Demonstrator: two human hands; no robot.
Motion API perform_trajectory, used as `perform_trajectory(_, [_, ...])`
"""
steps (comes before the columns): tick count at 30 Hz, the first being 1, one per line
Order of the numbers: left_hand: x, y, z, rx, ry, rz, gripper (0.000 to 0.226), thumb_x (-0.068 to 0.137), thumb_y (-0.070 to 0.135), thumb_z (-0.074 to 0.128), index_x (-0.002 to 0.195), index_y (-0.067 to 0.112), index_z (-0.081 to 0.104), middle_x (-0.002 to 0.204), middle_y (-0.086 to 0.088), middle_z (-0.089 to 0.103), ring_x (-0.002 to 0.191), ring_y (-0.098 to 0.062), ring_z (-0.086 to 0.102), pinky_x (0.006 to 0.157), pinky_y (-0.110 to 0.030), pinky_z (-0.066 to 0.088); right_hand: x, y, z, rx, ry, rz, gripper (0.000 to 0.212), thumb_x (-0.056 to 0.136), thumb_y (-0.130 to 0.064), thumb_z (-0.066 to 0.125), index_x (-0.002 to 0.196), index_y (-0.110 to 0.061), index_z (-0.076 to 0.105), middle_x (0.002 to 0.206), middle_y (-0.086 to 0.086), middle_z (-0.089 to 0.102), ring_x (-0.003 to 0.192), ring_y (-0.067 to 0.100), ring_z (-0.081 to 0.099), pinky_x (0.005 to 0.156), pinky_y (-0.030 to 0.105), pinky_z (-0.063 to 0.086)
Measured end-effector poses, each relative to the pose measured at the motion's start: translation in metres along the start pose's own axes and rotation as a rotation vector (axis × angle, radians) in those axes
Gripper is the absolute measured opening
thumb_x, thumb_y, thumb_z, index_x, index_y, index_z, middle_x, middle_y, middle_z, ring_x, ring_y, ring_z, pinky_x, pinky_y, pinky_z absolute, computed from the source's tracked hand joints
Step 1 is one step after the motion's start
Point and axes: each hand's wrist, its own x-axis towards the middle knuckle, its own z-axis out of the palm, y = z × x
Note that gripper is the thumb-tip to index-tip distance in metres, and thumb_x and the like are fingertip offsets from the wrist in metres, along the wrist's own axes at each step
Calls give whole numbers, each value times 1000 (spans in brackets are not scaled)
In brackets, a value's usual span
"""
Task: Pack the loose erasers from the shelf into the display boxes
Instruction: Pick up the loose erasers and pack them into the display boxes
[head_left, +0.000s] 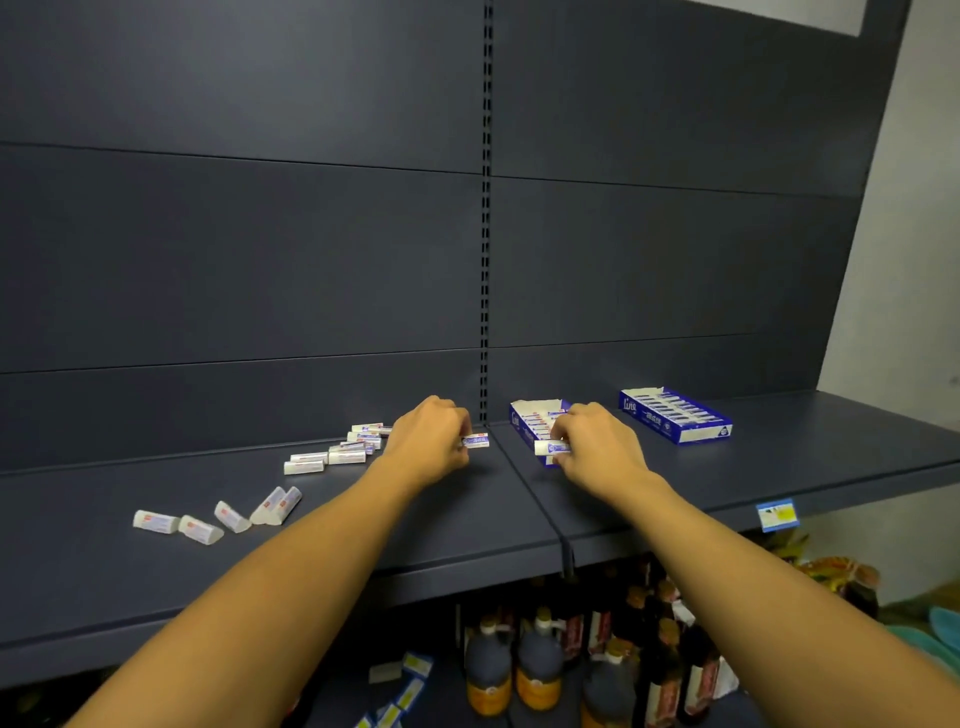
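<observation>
My single head-worn wide-angle camera looks forward and slightly down from chest height onto a dark blue-grey metal shelf, near enough that both bare forearms run in from the bottom corners to the left hand and right hand at mid-frame. The slatted back panel fills the upper half, bowed by the lens; dark brown bottles show below the shelf edge. No second view overlaps.

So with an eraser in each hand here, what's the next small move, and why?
Probably the right hand lowers its white sleeved eraser into the near open blue cardboard display box, since it already hovers at the box's front end, while the left hand holds another eraser short of it.
</observation>
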Motion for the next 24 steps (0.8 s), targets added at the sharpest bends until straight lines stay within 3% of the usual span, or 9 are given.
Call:
perform_trajectory(11, [34, 29, 9, -21, 22, -31, 21, 89, 23, 62, 109, 20, 67, 111, 3, 61, 111, -18, 52, 76, -33, 48, 17, 45, 4, 14, 4, -14, 30, 87, -38, 72, 113, -25, 68, 115, -6, 58, 112, 15, 50, 78, 35, 51])
perform_trajectory(24, [129, 27, 49, -100, 49, -31, 22, 88, 30, 68, 109, 21, 67, 112, 4, 61, 110, -15, 53, 75, -31, 46, 106, 98, 32, 86, 63, 30, 26, 87, -39, 73, 110, -28, 69, 113, -9, 59, 108, 11, 52, 78, 27, 46])
